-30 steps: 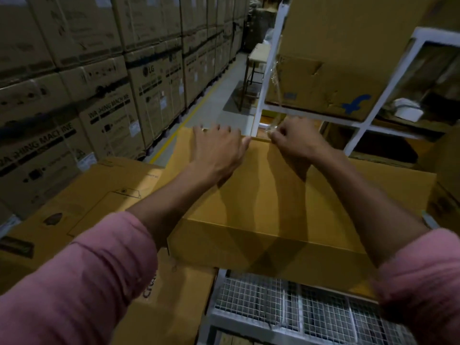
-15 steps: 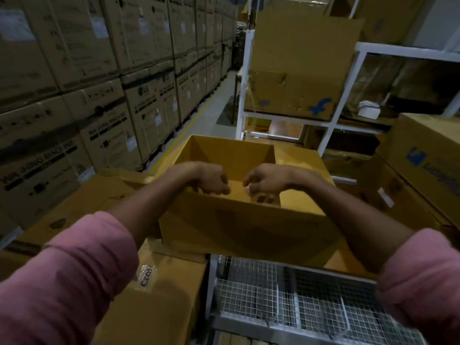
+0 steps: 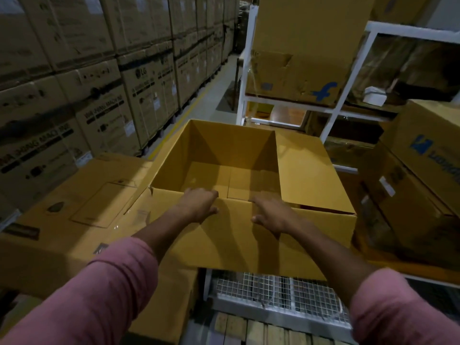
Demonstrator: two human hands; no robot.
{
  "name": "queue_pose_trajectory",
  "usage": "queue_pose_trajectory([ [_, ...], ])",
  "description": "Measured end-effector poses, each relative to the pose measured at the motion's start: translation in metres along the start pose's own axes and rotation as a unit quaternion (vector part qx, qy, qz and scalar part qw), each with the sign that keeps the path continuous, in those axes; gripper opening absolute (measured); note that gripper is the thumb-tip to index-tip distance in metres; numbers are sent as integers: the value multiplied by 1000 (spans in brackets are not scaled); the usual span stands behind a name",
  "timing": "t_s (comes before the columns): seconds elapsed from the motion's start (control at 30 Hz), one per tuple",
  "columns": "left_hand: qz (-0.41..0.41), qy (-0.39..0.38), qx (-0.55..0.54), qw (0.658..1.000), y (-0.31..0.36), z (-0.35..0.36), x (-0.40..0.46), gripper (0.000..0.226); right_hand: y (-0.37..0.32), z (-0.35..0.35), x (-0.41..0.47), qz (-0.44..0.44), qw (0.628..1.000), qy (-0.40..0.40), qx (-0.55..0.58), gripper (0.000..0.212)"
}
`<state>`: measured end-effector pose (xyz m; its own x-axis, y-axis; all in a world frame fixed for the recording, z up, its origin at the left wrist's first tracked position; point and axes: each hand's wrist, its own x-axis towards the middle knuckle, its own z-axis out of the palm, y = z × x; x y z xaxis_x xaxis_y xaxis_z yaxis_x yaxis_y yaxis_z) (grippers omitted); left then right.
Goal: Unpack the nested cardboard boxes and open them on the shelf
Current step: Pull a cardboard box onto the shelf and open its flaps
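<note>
A yellow-brown cardboard box point(image 3: 224, 150) stands open in front of me on a wire-mesh shelf point(image 3: 273, 290), and I see nothing inside it. Its near flap point(image 3: 236, 242) is folded down toward me. Its right flap point(image 3: 306, 175) lies spread out flat. My left hand point(image 3: 199, 205) grips the fold of the near flap, fingers curled over the edge. My right hand point(image 3: 271, 212) sits beside it on the same flap, fingers hooked over the fold. Both pink sleeves fill the lower corners.
Tall stacks of printed appliance cartons point(image 3: 74, 95) line the left side of the aisle floor point(image 3: 211, 95). A flat closed carton point(image 3: 74, 210) lies to my left. A white rack point(image 3: 333, 110) holds worn cardboard behind the box. More cartons point(image 3: 423, 175) crowd the right.
One second ago the box was closed, with my hands at its far edge. The flaps have come open, and my hands moved back to push the near flap down toward me.
</note>
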<state>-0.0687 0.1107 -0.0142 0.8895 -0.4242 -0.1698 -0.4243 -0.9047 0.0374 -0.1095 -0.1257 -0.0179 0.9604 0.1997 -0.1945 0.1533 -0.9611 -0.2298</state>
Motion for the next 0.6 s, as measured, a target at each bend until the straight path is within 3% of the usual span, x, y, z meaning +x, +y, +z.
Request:
queue_pose_trajectory([
  [0.23, 41, 74, 7, 996, -10, 7, 9, 29, 8, 14, 10, 5, 998, 43, -44, 30],
  [0.6, 13, 44, 33, 998, -59, 7, 1, 23, -29, 31, 27, -46, 993, 93, -53, 33],
])
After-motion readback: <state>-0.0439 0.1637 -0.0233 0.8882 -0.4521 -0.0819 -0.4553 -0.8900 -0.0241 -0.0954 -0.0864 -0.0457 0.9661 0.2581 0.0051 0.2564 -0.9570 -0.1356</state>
